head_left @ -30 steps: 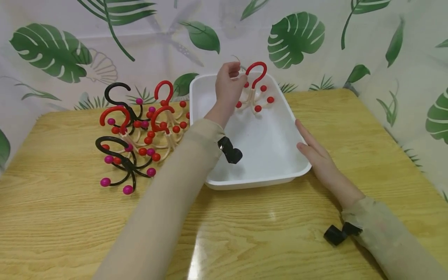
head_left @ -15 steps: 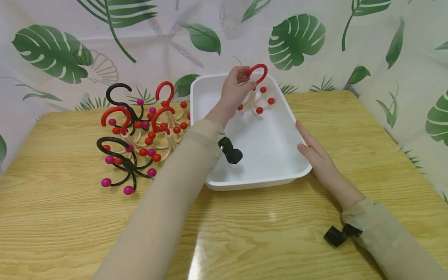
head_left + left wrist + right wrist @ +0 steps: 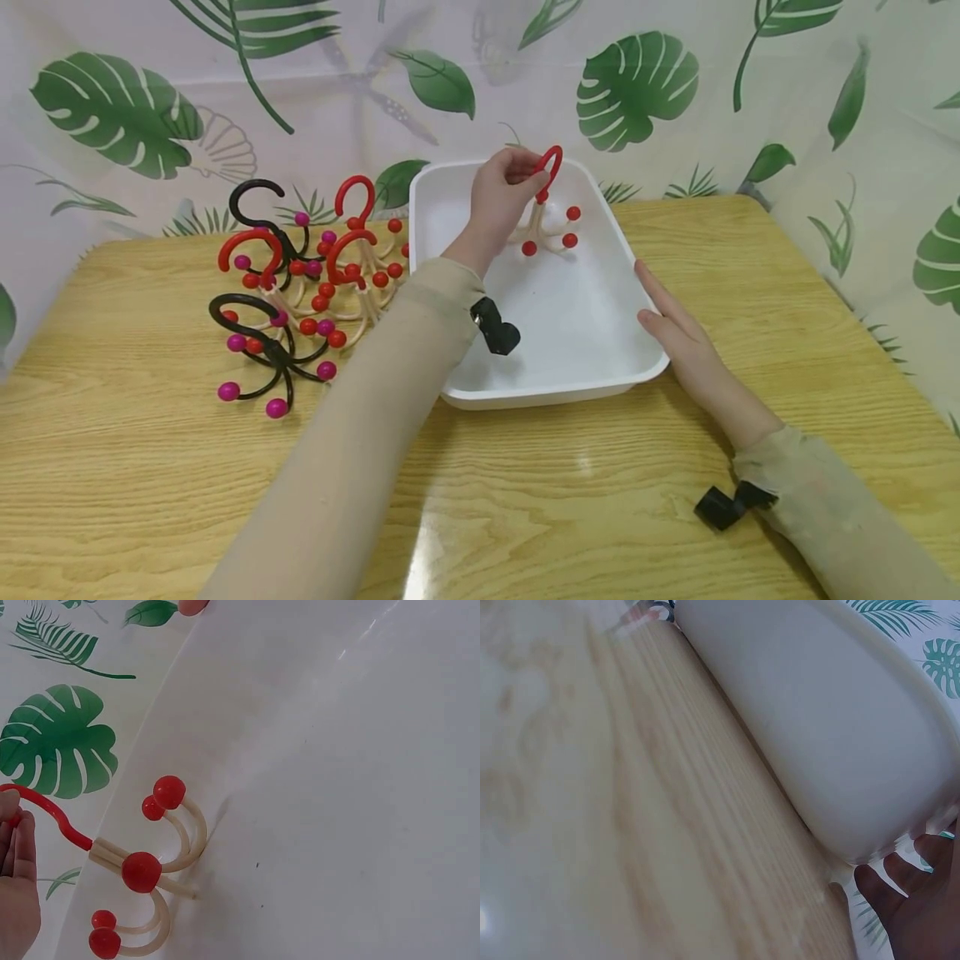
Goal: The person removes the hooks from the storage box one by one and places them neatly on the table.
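Note:
My left hand pinches the red hook end of a claw-shaped hanger hook at the far end of a white plastic tray. Several cream prongs tipped with red balls spread from its stem; in the left wrist view, the hanger hook is seen from the side, with fingers at its hook end. Whether its prongs touch the tray floor, I cannot tell. Along the tray's right side lies my right hand, fingers fairly straight, touching the rim and outer wall. Its fingertips meet the tray wall in the right wrist view.
Left of the tray, several more hanger hooks stand bunched on the wooden table. Among them are a black one with magenta balls and red-and-cream ones such as this hanger hook. A leaf-patterned backdrop rises behind the table.
My left hand has moved slightly right and taken hold of the red hook. The hanger hook has turned, so its hook now looks narrower. The right hand stays on the tray.

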A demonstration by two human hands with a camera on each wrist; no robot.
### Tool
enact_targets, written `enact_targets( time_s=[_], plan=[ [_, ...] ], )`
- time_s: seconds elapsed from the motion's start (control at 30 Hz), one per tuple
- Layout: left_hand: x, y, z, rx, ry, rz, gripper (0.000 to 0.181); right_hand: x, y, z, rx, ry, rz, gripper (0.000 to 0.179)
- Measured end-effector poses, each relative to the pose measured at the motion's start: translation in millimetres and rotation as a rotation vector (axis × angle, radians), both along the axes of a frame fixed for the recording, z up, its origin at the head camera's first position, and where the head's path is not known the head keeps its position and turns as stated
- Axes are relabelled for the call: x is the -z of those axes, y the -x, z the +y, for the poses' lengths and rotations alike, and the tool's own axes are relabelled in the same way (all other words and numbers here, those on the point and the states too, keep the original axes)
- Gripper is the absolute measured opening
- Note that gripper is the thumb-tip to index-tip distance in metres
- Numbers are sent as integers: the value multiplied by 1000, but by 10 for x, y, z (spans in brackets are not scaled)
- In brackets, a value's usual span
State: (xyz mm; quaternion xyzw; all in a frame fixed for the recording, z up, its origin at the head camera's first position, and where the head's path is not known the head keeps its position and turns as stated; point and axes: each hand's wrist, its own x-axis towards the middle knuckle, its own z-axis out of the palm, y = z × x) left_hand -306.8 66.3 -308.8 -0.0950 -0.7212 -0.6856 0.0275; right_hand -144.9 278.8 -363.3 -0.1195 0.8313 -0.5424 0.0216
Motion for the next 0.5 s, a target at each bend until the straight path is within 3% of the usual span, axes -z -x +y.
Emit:
enact_targets(
  time_s=[0.33,0.5],
  plan=[
    [-42,2,-9,-127,-12,-6,25,3,3,4,-17,34,22,53],
    [-128,-15,-43,-138,-73,-25,23,16,2,9,-21,34,28,52]
  ],
)
